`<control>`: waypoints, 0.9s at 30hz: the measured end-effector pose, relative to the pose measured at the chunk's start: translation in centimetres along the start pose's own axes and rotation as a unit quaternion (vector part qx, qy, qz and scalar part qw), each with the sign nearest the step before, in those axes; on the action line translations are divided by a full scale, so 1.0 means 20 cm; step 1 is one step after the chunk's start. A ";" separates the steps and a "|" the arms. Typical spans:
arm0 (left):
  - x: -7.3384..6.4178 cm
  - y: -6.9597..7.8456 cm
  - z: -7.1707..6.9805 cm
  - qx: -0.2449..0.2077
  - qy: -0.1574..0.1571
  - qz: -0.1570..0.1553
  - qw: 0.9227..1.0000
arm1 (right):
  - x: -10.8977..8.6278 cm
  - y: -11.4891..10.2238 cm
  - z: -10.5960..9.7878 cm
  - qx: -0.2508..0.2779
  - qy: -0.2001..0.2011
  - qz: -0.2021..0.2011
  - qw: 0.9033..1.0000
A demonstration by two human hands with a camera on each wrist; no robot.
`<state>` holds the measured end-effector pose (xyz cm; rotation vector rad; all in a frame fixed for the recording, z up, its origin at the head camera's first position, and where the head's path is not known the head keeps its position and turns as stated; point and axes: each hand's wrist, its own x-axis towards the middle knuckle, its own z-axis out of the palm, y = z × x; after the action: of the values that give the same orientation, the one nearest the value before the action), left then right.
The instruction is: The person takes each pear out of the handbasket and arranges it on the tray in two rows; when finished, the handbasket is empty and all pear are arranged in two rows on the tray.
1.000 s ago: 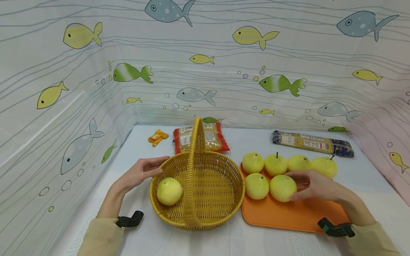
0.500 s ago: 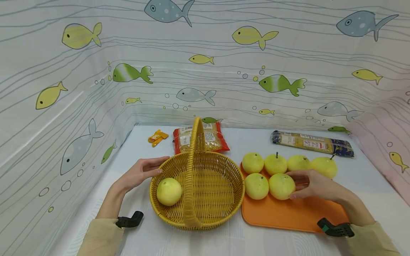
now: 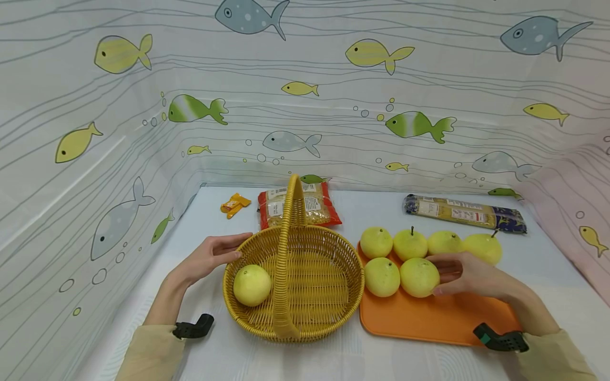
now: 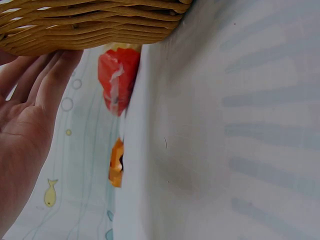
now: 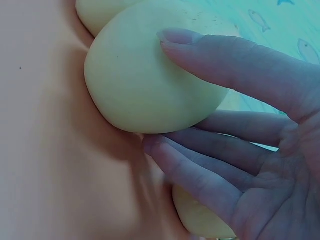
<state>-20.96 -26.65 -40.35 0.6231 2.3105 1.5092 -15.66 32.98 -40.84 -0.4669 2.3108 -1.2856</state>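
A wicker basket (image 3: 312,288) with a tall arched handle stands in the middle of the table. One round yellow pear (image 3: 252,286) lies at its left side. My left hand (image 3: 209,256) touches the basket's left rim, and the left wrist view shows its fingers stretched out against the weave (image 4: 90,22). On the orange tray (image 3: 429,320), my right hand (image 3: 469,275) holds a yellow pear (image 3: 419,278) between thumb and fingers. In the right wrist view the thumb lies on one side of that pear (image 5: 135,75), the fingers on the other.
Several other pears (image 3: 381,277) sit in rows on the tray. Behind the basket lies a red-ended clear bag (image 3: 314,203), with an orange-wrapped snack (image 3: 235,205) to its left. A long noodle packet (image 3: 464,212) lies at the back right. Fish-patterned sheeting walls the table.
The pear at my right hand has shifted slightly back and to the left, close beside its neighbour. My left hand and the basket stay where they were.
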 end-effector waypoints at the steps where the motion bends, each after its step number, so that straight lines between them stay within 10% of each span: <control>1: 0.00 0.00 0.00 0.000 0.000 0.000 1.000 | 0.00 0.00 0.00 0.001 -0.001 0.000 1.000; 27: 0.00 0.01 0.00 0.000 0.000 -0.001 1.000 | -0.10 -0.07 -0.07 -0.009 0.088 -0.054 0.995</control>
<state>-20.83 -26.56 -40.20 0.6222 2.3100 1.5082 -14.70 34.16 -38.50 -0.5091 2.4746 -1.4094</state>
